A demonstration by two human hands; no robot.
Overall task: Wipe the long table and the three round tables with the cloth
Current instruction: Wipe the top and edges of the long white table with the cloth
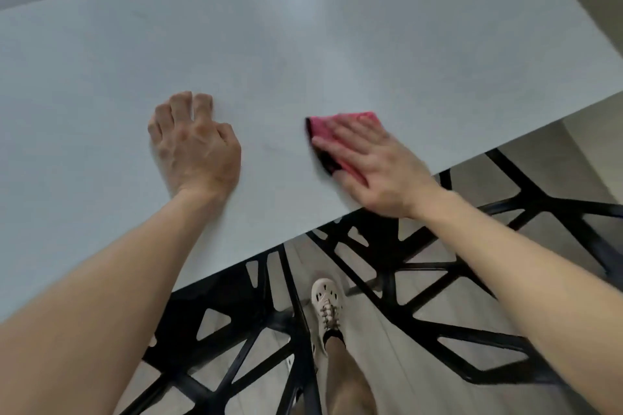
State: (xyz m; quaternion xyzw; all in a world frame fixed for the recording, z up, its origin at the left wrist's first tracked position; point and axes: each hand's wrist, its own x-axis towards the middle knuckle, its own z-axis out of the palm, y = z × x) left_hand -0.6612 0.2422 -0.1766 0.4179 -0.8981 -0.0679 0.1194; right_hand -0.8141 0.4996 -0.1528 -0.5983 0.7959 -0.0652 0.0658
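The right grip (374, 162) lies flat on the pink cloth (340, 120), fingers straight and slightly spread, the palm bearing down rather than pinching. That spread puts pressure across most of the folded cloth, so a broad patch meets the surface instead of one bunched edge. The cloth sits on the long desk (303, 27) close to its near edge, a dark strip showing along its left side beyond the fingertips. The hand is slightly blurred, which fits a sweeping stroke, though its direction cannot be told.

The left grip (195, 145) rests on the same desk, well apart from the cloth to its left, with fingers loosely bent and holding nothing. It seems to serve as a prop, taking the weight of a body leaning over the desk so the wiping arm can reach freely.

Beneath the near edge stand black lattice frames (472, 280), probably chairs tucked under, and between them one foot in a pale perforated shoe (327, 307) is planted on the grey floor (387, 364), close in to the desk.

The work looks to be on the first of the four surfaces. None of the round tables is in view, and the wide stretch of desk beyond the hands shows no clear sign of whether it has been covered.
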